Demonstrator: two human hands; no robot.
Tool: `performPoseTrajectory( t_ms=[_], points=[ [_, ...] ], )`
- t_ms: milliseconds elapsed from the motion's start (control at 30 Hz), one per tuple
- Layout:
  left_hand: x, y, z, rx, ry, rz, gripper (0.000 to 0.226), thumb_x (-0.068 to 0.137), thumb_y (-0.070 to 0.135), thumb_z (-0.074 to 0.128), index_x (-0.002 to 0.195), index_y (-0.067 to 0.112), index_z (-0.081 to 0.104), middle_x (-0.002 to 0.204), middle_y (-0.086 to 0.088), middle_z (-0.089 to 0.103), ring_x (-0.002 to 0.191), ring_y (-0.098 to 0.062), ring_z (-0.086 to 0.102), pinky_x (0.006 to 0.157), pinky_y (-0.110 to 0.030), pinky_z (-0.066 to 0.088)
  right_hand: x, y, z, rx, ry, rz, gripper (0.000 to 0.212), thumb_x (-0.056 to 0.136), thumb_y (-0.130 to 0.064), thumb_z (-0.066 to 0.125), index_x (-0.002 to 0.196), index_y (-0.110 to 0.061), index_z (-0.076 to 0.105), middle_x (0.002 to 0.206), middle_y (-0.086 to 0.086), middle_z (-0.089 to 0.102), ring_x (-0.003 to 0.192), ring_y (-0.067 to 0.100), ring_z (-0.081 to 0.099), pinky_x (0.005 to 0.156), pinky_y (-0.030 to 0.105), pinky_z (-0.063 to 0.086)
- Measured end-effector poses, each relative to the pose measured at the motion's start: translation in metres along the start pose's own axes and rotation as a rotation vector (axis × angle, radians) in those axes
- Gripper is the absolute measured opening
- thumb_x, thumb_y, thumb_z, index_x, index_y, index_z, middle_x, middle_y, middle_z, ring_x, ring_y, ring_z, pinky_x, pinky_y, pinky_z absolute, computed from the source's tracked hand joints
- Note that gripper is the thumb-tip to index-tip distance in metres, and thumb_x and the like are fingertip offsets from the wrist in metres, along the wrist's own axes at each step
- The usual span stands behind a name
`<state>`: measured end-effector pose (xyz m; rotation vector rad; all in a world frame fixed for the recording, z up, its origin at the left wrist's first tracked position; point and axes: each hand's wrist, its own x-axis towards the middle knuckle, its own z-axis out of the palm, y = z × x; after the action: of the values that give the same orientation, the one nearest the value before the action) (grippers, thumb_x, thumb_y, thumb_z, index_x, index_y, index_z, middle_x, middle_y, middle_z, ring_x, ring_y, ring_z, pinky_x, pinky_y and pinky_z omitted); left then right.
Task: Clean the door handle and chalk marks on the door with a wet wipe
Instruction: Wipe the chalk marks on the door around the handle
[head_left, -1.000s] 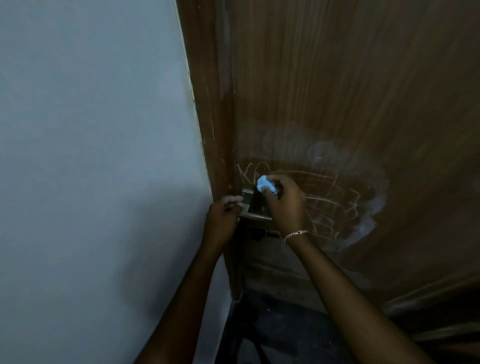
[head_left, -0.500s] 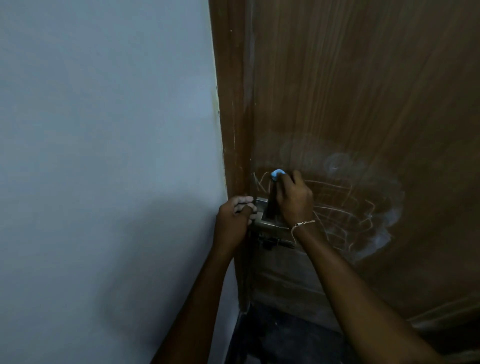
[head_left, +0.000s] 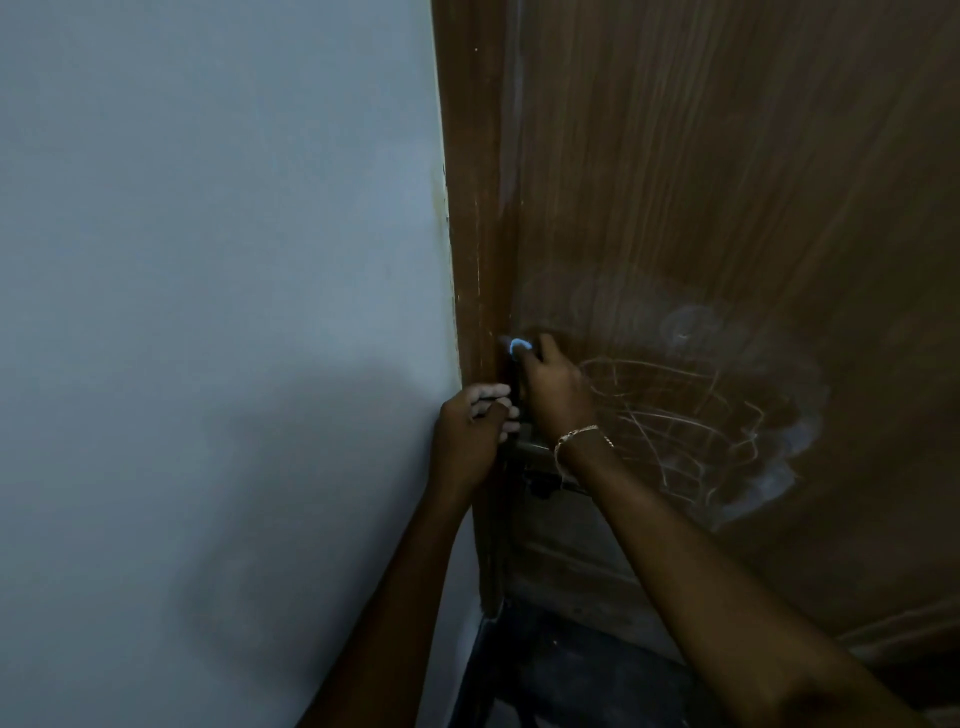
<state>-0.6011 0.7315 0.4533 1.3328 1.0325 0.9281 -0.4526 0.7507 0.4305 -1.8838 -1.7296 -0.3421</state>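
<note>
A wooden door (head_left: 727, 182), brown with long vertical grain and a dull sheen, carries thin white chalk marks (head_left: 675, 415) ringed by a hazy, powdery smear. The wood frame (head_left: 470, 208) beside it looks slightly glossier, its edge flecked with pale chips. The adjoining wall (head_left: 208, 312) is painted a smooth, matt grey-blue. A pale blue wipe (head_left: 518, 346) looks soft and crumpled. The handle (head_left: 535, 447) reads as dull metal, mostly hidden. A fine metal bracelet (head_left: 579, 436) glints.
</note>
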Motion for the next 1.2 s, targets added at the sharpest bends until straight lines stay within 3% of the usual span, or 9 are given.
performPoseTrajectory(
  t_ms=[100,267,400,467,633,800,933,1000,1200],
  points=[
    [0.002,0.001,-0.001,0.000,0.002,0.004,0.021,0.099,0.016,0.055,0.117,0.014,0.066,0.101,-0.007,0.075,0.084,-0.017,0.074,0.070,-0.021,0.055,-0.022,0.012,0.006,-0.038,-0.078,0.036,0.028,0.090,-0.011,0.063,0.118,-0.011,0.060,0.114,0.009,0.054,0.083,0.023,0.063,0.065,0.033,0.056],
    [0.004,-0.003,-0.001,-0.003,-0.002,0.008,0.021,0.099,0.014,0.054,0.117,0.014,0.066,0.101,-0.009,0.075,0.084,-0.017,0.074,0.068,-0.019,0.055,-0.005,0.017,-0.014,0.034,0.209,0.032,0.026,0.087,-0.010,0.068,0.113,-0.007,0.065,0.104,0.011,0.059,0.073,0.020,0.061,0.058,0.024,0.047],
    [0.004,-0.001,0.007,0.003,-0.018,0.014,0.018,0.099,0.015,0.054,0.113,0.018,0.067,0.099,-0.007,0.075,0.083,-0.017,0.074,0.071,-0.022,0.056,-0.010,0.006,0.008,-0.008,0.003,-0.037,0.032,0.089,-0.014,0.066,0.120,-0.010,0.059,0.108,0.009,0.056,0.079,0.022,0.062,0.060,0.032,0.055],
    [0.005,0.000,0.009,-0.001,-0.021,0.011,0.018,0.099,0.013,0.055,0.111,0.018,0.067,0.100,-0.007,0.075,0.083,-0.017,0.073,0.072,-0.022,0.057,-0.026,0.020,0.008,-0.001,-0.018,-0.007,0.034,0.087,-0.012,0.067,0.120,-0.011,0.059,0.109,0.009,0.055,0.081,0.023,0.062,0.063,0.033,0.055],
    [0.010,-0.001,0.012,-0.014,-0.003,0.029,0.016,0.099,0.013,0.054,0.107,0.018,0.067,0.097,-0.010,0.074,0.078,-0.015,0.072,0.069,-0.021,0.057,-0.005,0.024,-0.009,0.020,0.207,0.022,0.033,0.092,-0.014,0.064,0.125,-0.011,0.061,0.105,0.012,0.057,0.077,0.024,0.060,0.060,0.031,0.052],
    [0.014,-0.004,0.014,0.047,0.005,0.039,0.016,0.099,0.017,0.055,0.108,0.022,0.068,0.097,-0.002,0.074,0.083,-0.015,0.074,0.071,-0.022,0.056,-0.016,0.015,0.017,0.021,-0.038,-0.031,0.032,0.090,-0.018,0.065,0.121,-0.012,0.058,0.108,0.008,0.055,0.082,0.021,0.061,0.063,0.033,0.055],
    [0.012,-0.007,0.009,0.018,0.026,0.043,0.017,0.099,0.012,0.055,0.103,0.022,0.068,0.094,-0.006,0.074,0.080,-0.014,0.073,0.068,-0.018,0.055,-0.032,0.035,0.007,-0.010,0.119,0.036,0.024,0.084,-0.008,0.070,0.108,-0.008,0.065,0.100,0.010,0.058,0.069,0.024,0.060,0.055,0.025,0.040],
    [0.013,-0.008,0.008,0.015,0.033,0.049,0.017,0.100,0.012,0.054,0.101,0.023,0.068,0.093,-0.006,0.074,0.080,-0.015,0.073,0.068,-0.018,0.055,-0.019,0.031,0.000,0.011,0.186,0.023,0.026,0.085,-0.008,0.070,0.111,-0.008,0.064,0.101,0.010,0.058,0.068,0.020,0.059,0.055,0.024,0.043],
    [0.016,-0.007,0.017,0.057,0.013,0.072,0.015,0.099,0.016,0.056,0.104,0.022,0.069,0.095,-0.004,0.075,0.084,-0.018,0.074,0.076,-0.027,0.059,-0.025,0.023,0.012,0.013,-0.048,0.014,0.025,0.089,-0.015,0.063,0.115,-0.012,0.060,0.106,0.007,0.053,0.076,0.024,0.061,0.059,0.037,0.053]
  ],
)
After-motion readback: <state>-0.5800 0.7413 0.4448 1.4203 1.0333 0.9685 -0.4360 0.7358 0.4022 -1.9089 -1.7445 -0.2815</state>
